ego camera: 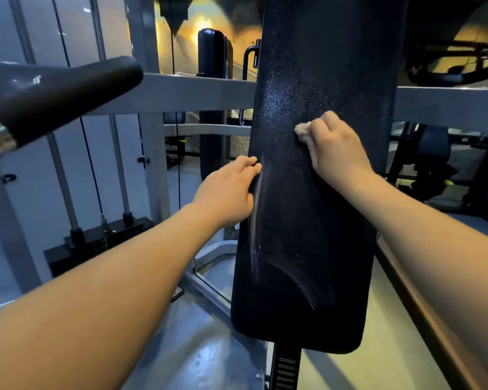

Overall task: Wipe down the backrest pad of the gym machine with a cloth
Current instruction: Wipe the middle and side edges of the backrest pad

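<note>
Backrest pad, black, textured, is standing upright and filling the centre of the view; narrow at the top, flaring wide toward its rounded bottom edge. It is sitting on a dark notched post that is showing just under the bottom edge.

Right hand is bunched into a loose fist against the pad's right edge, at roughly mid-height, fingers curling around a small pale cloth. Only a corner of the cloth is poking out past the knuckles, lying on the pad face. The rest is hidden inside the hand, so how much fabric is actually touching the pad is hard to say.

Left hand is resting at the pad's left edge, lower than the right, fingers together and hooking round the rim, holding nothing else; seemingly steadying the pad.

A pale streak is running down the left edge below the left hand, possibly wet sheen or residue. The upper face near the cloth is glinting.

Risks from here, as judged:
- Cloth is wadded small, so strokes are likely to be covering narrow bands and missing the wide lower flare and bottom corners.
- Bare knuckles may be dragging on the vinyl instead of fabric, smearing it.
- Left fingers are covering a patch of rim that could go unwiped.
- Padded handle is jutting in at upper left, close enough to catch an elbow on a broad sweep.
</note>
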Available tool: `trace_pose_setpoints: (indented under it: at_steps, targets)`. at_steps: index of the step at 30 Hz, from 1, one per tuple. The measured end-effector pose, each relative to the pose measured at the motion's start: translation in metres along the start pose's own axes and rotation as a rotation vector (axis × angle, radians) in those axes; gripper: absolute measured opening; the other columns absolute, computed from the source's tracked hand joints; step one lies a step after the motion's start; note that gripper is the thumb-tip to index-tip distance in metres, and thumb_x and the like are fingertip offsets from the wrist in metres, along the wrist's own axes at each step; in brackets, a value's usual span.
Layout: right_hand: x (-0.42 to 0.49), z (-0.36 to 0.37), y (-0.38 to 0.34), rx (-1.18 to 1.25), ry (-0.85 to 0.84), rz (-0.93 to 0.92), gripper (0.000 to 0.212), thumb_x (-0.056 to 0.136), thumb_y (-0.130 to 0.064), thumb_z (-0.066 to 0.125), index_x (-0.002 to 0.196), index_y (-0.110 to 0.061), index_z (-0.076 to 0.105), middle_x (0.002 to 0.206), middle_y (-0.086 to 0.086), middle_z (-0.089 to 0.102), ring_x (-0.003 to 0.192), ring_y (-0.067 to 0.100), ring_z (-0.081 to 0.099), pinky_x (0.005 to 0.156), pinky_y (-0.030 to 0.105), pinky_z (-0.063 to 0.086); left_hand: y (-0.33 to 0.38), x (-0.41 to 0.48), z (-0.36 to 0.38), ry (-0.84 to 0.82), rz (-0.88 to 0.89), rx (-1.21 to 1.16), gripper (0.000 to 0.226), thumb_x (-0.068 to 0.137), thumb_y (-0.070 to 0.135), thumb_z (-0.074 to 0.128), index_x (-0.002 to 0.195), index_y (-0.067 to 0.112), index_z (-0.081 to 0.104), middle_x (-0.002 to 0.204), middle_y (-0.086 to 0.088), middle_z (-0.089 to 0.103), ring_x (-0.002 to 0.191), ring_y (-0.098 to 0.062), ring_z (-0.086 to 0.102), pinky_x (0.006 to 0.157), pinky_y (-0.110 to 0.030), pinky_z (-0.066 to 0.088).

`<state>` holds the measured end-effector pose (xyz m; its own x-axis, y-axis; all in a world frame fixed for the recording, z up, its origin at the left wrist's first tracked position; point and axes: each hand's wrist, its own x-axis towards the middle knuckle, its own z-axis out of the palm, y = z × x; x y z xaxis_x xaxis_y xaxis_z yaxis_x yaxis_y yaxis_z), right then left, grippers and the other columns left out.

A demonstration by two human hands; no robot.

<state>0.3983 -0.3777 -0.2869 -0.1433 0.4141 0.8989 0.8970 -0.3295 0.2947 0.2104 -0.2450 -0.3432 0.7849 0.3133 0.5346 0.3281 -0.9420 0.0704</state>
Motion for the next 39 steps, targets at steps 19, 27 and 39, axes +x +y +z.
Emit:
trace_pose_setpoints:
  at_steps: [19,27,39]
  targets:
    - [-0.034,0.027,-0.071,0.188,-0.166,-0.122,0.01,0.1,-0.007,0.06,0.094,0.001,0.062,0.09,0.02,0.056,0.077,0.04,0.056,0.07,0.049,0.05,0.002,-0.04,0.025,0.057,-0.321,-0.553,0.033,0.098,0.011,0.053,0.127,0.01,0.067,0.125,-0.004,0.07,0.117,-0.019,0.063,0.104,-0.032,0.048]
    - [0.033,0.02,-0.031,0.056,-0.098,-0.208,0.005,0.096,-0.003,0.06,0.091,-0.002,0.06,0.085,0.021,0.054,0.073,0.038,0.055,0.065,0.048,0.051,0.001,-0.039,0.02,0.014,-0.333,-0.519,0.039,0.098,0.007,0.048,0.133,0.009,0.064,0.134,-0.004,0.065,0.115,-0.024,0.064,0.086,-0.019,0.042]
    - [-0.017,0.012,-0.064,0.296,-0.434,0.033,0.022,0.102,-0.026,0.063,0.108,-0.005,0.07,0.106,0.013,0.052,0.084,0.036,0.06,0.074,0.037,0.051,0.005,-0.03,0.005,0.109,-0.4,-0.578,0.026,0.096,0.018,0.053,0.114,0.014,0.071,0.109,-0.002,0.072,0.103,-0.019,0.065,0.091,-0.031,0.053]
